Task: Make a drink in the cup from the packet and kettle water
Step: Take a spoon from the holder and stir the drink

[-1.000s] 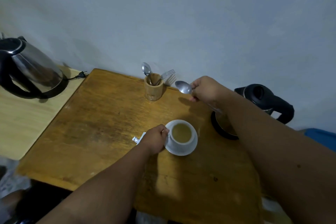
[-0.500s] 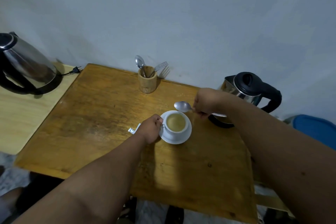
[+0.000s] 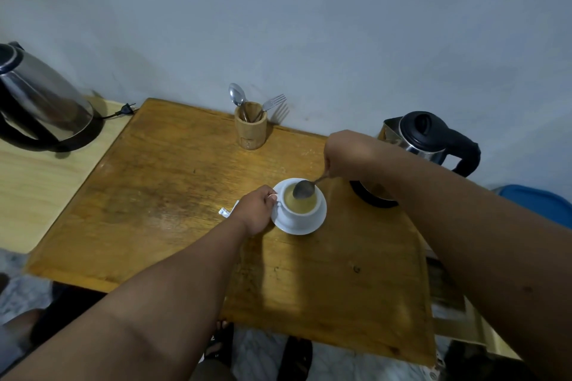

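- Worn, matt yellow-brown wooden table, grain and scuffs showing.
- Glossy white ceramic cup on matching glossy white saucer.
- Shiny metal spoon.
- Matt bamboo-like wooden cutlery holder at back edge.
- Polished steel kettle with matt black plastic lid and handle, right edge.

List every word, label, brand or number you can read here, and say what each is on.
None can be read.
The torn packet beside the left hand: any print too small to tell.
The wooden cutlery holder: a faint mark low on its front, too blurred to read.
Both kettles, right and left: no label shows.
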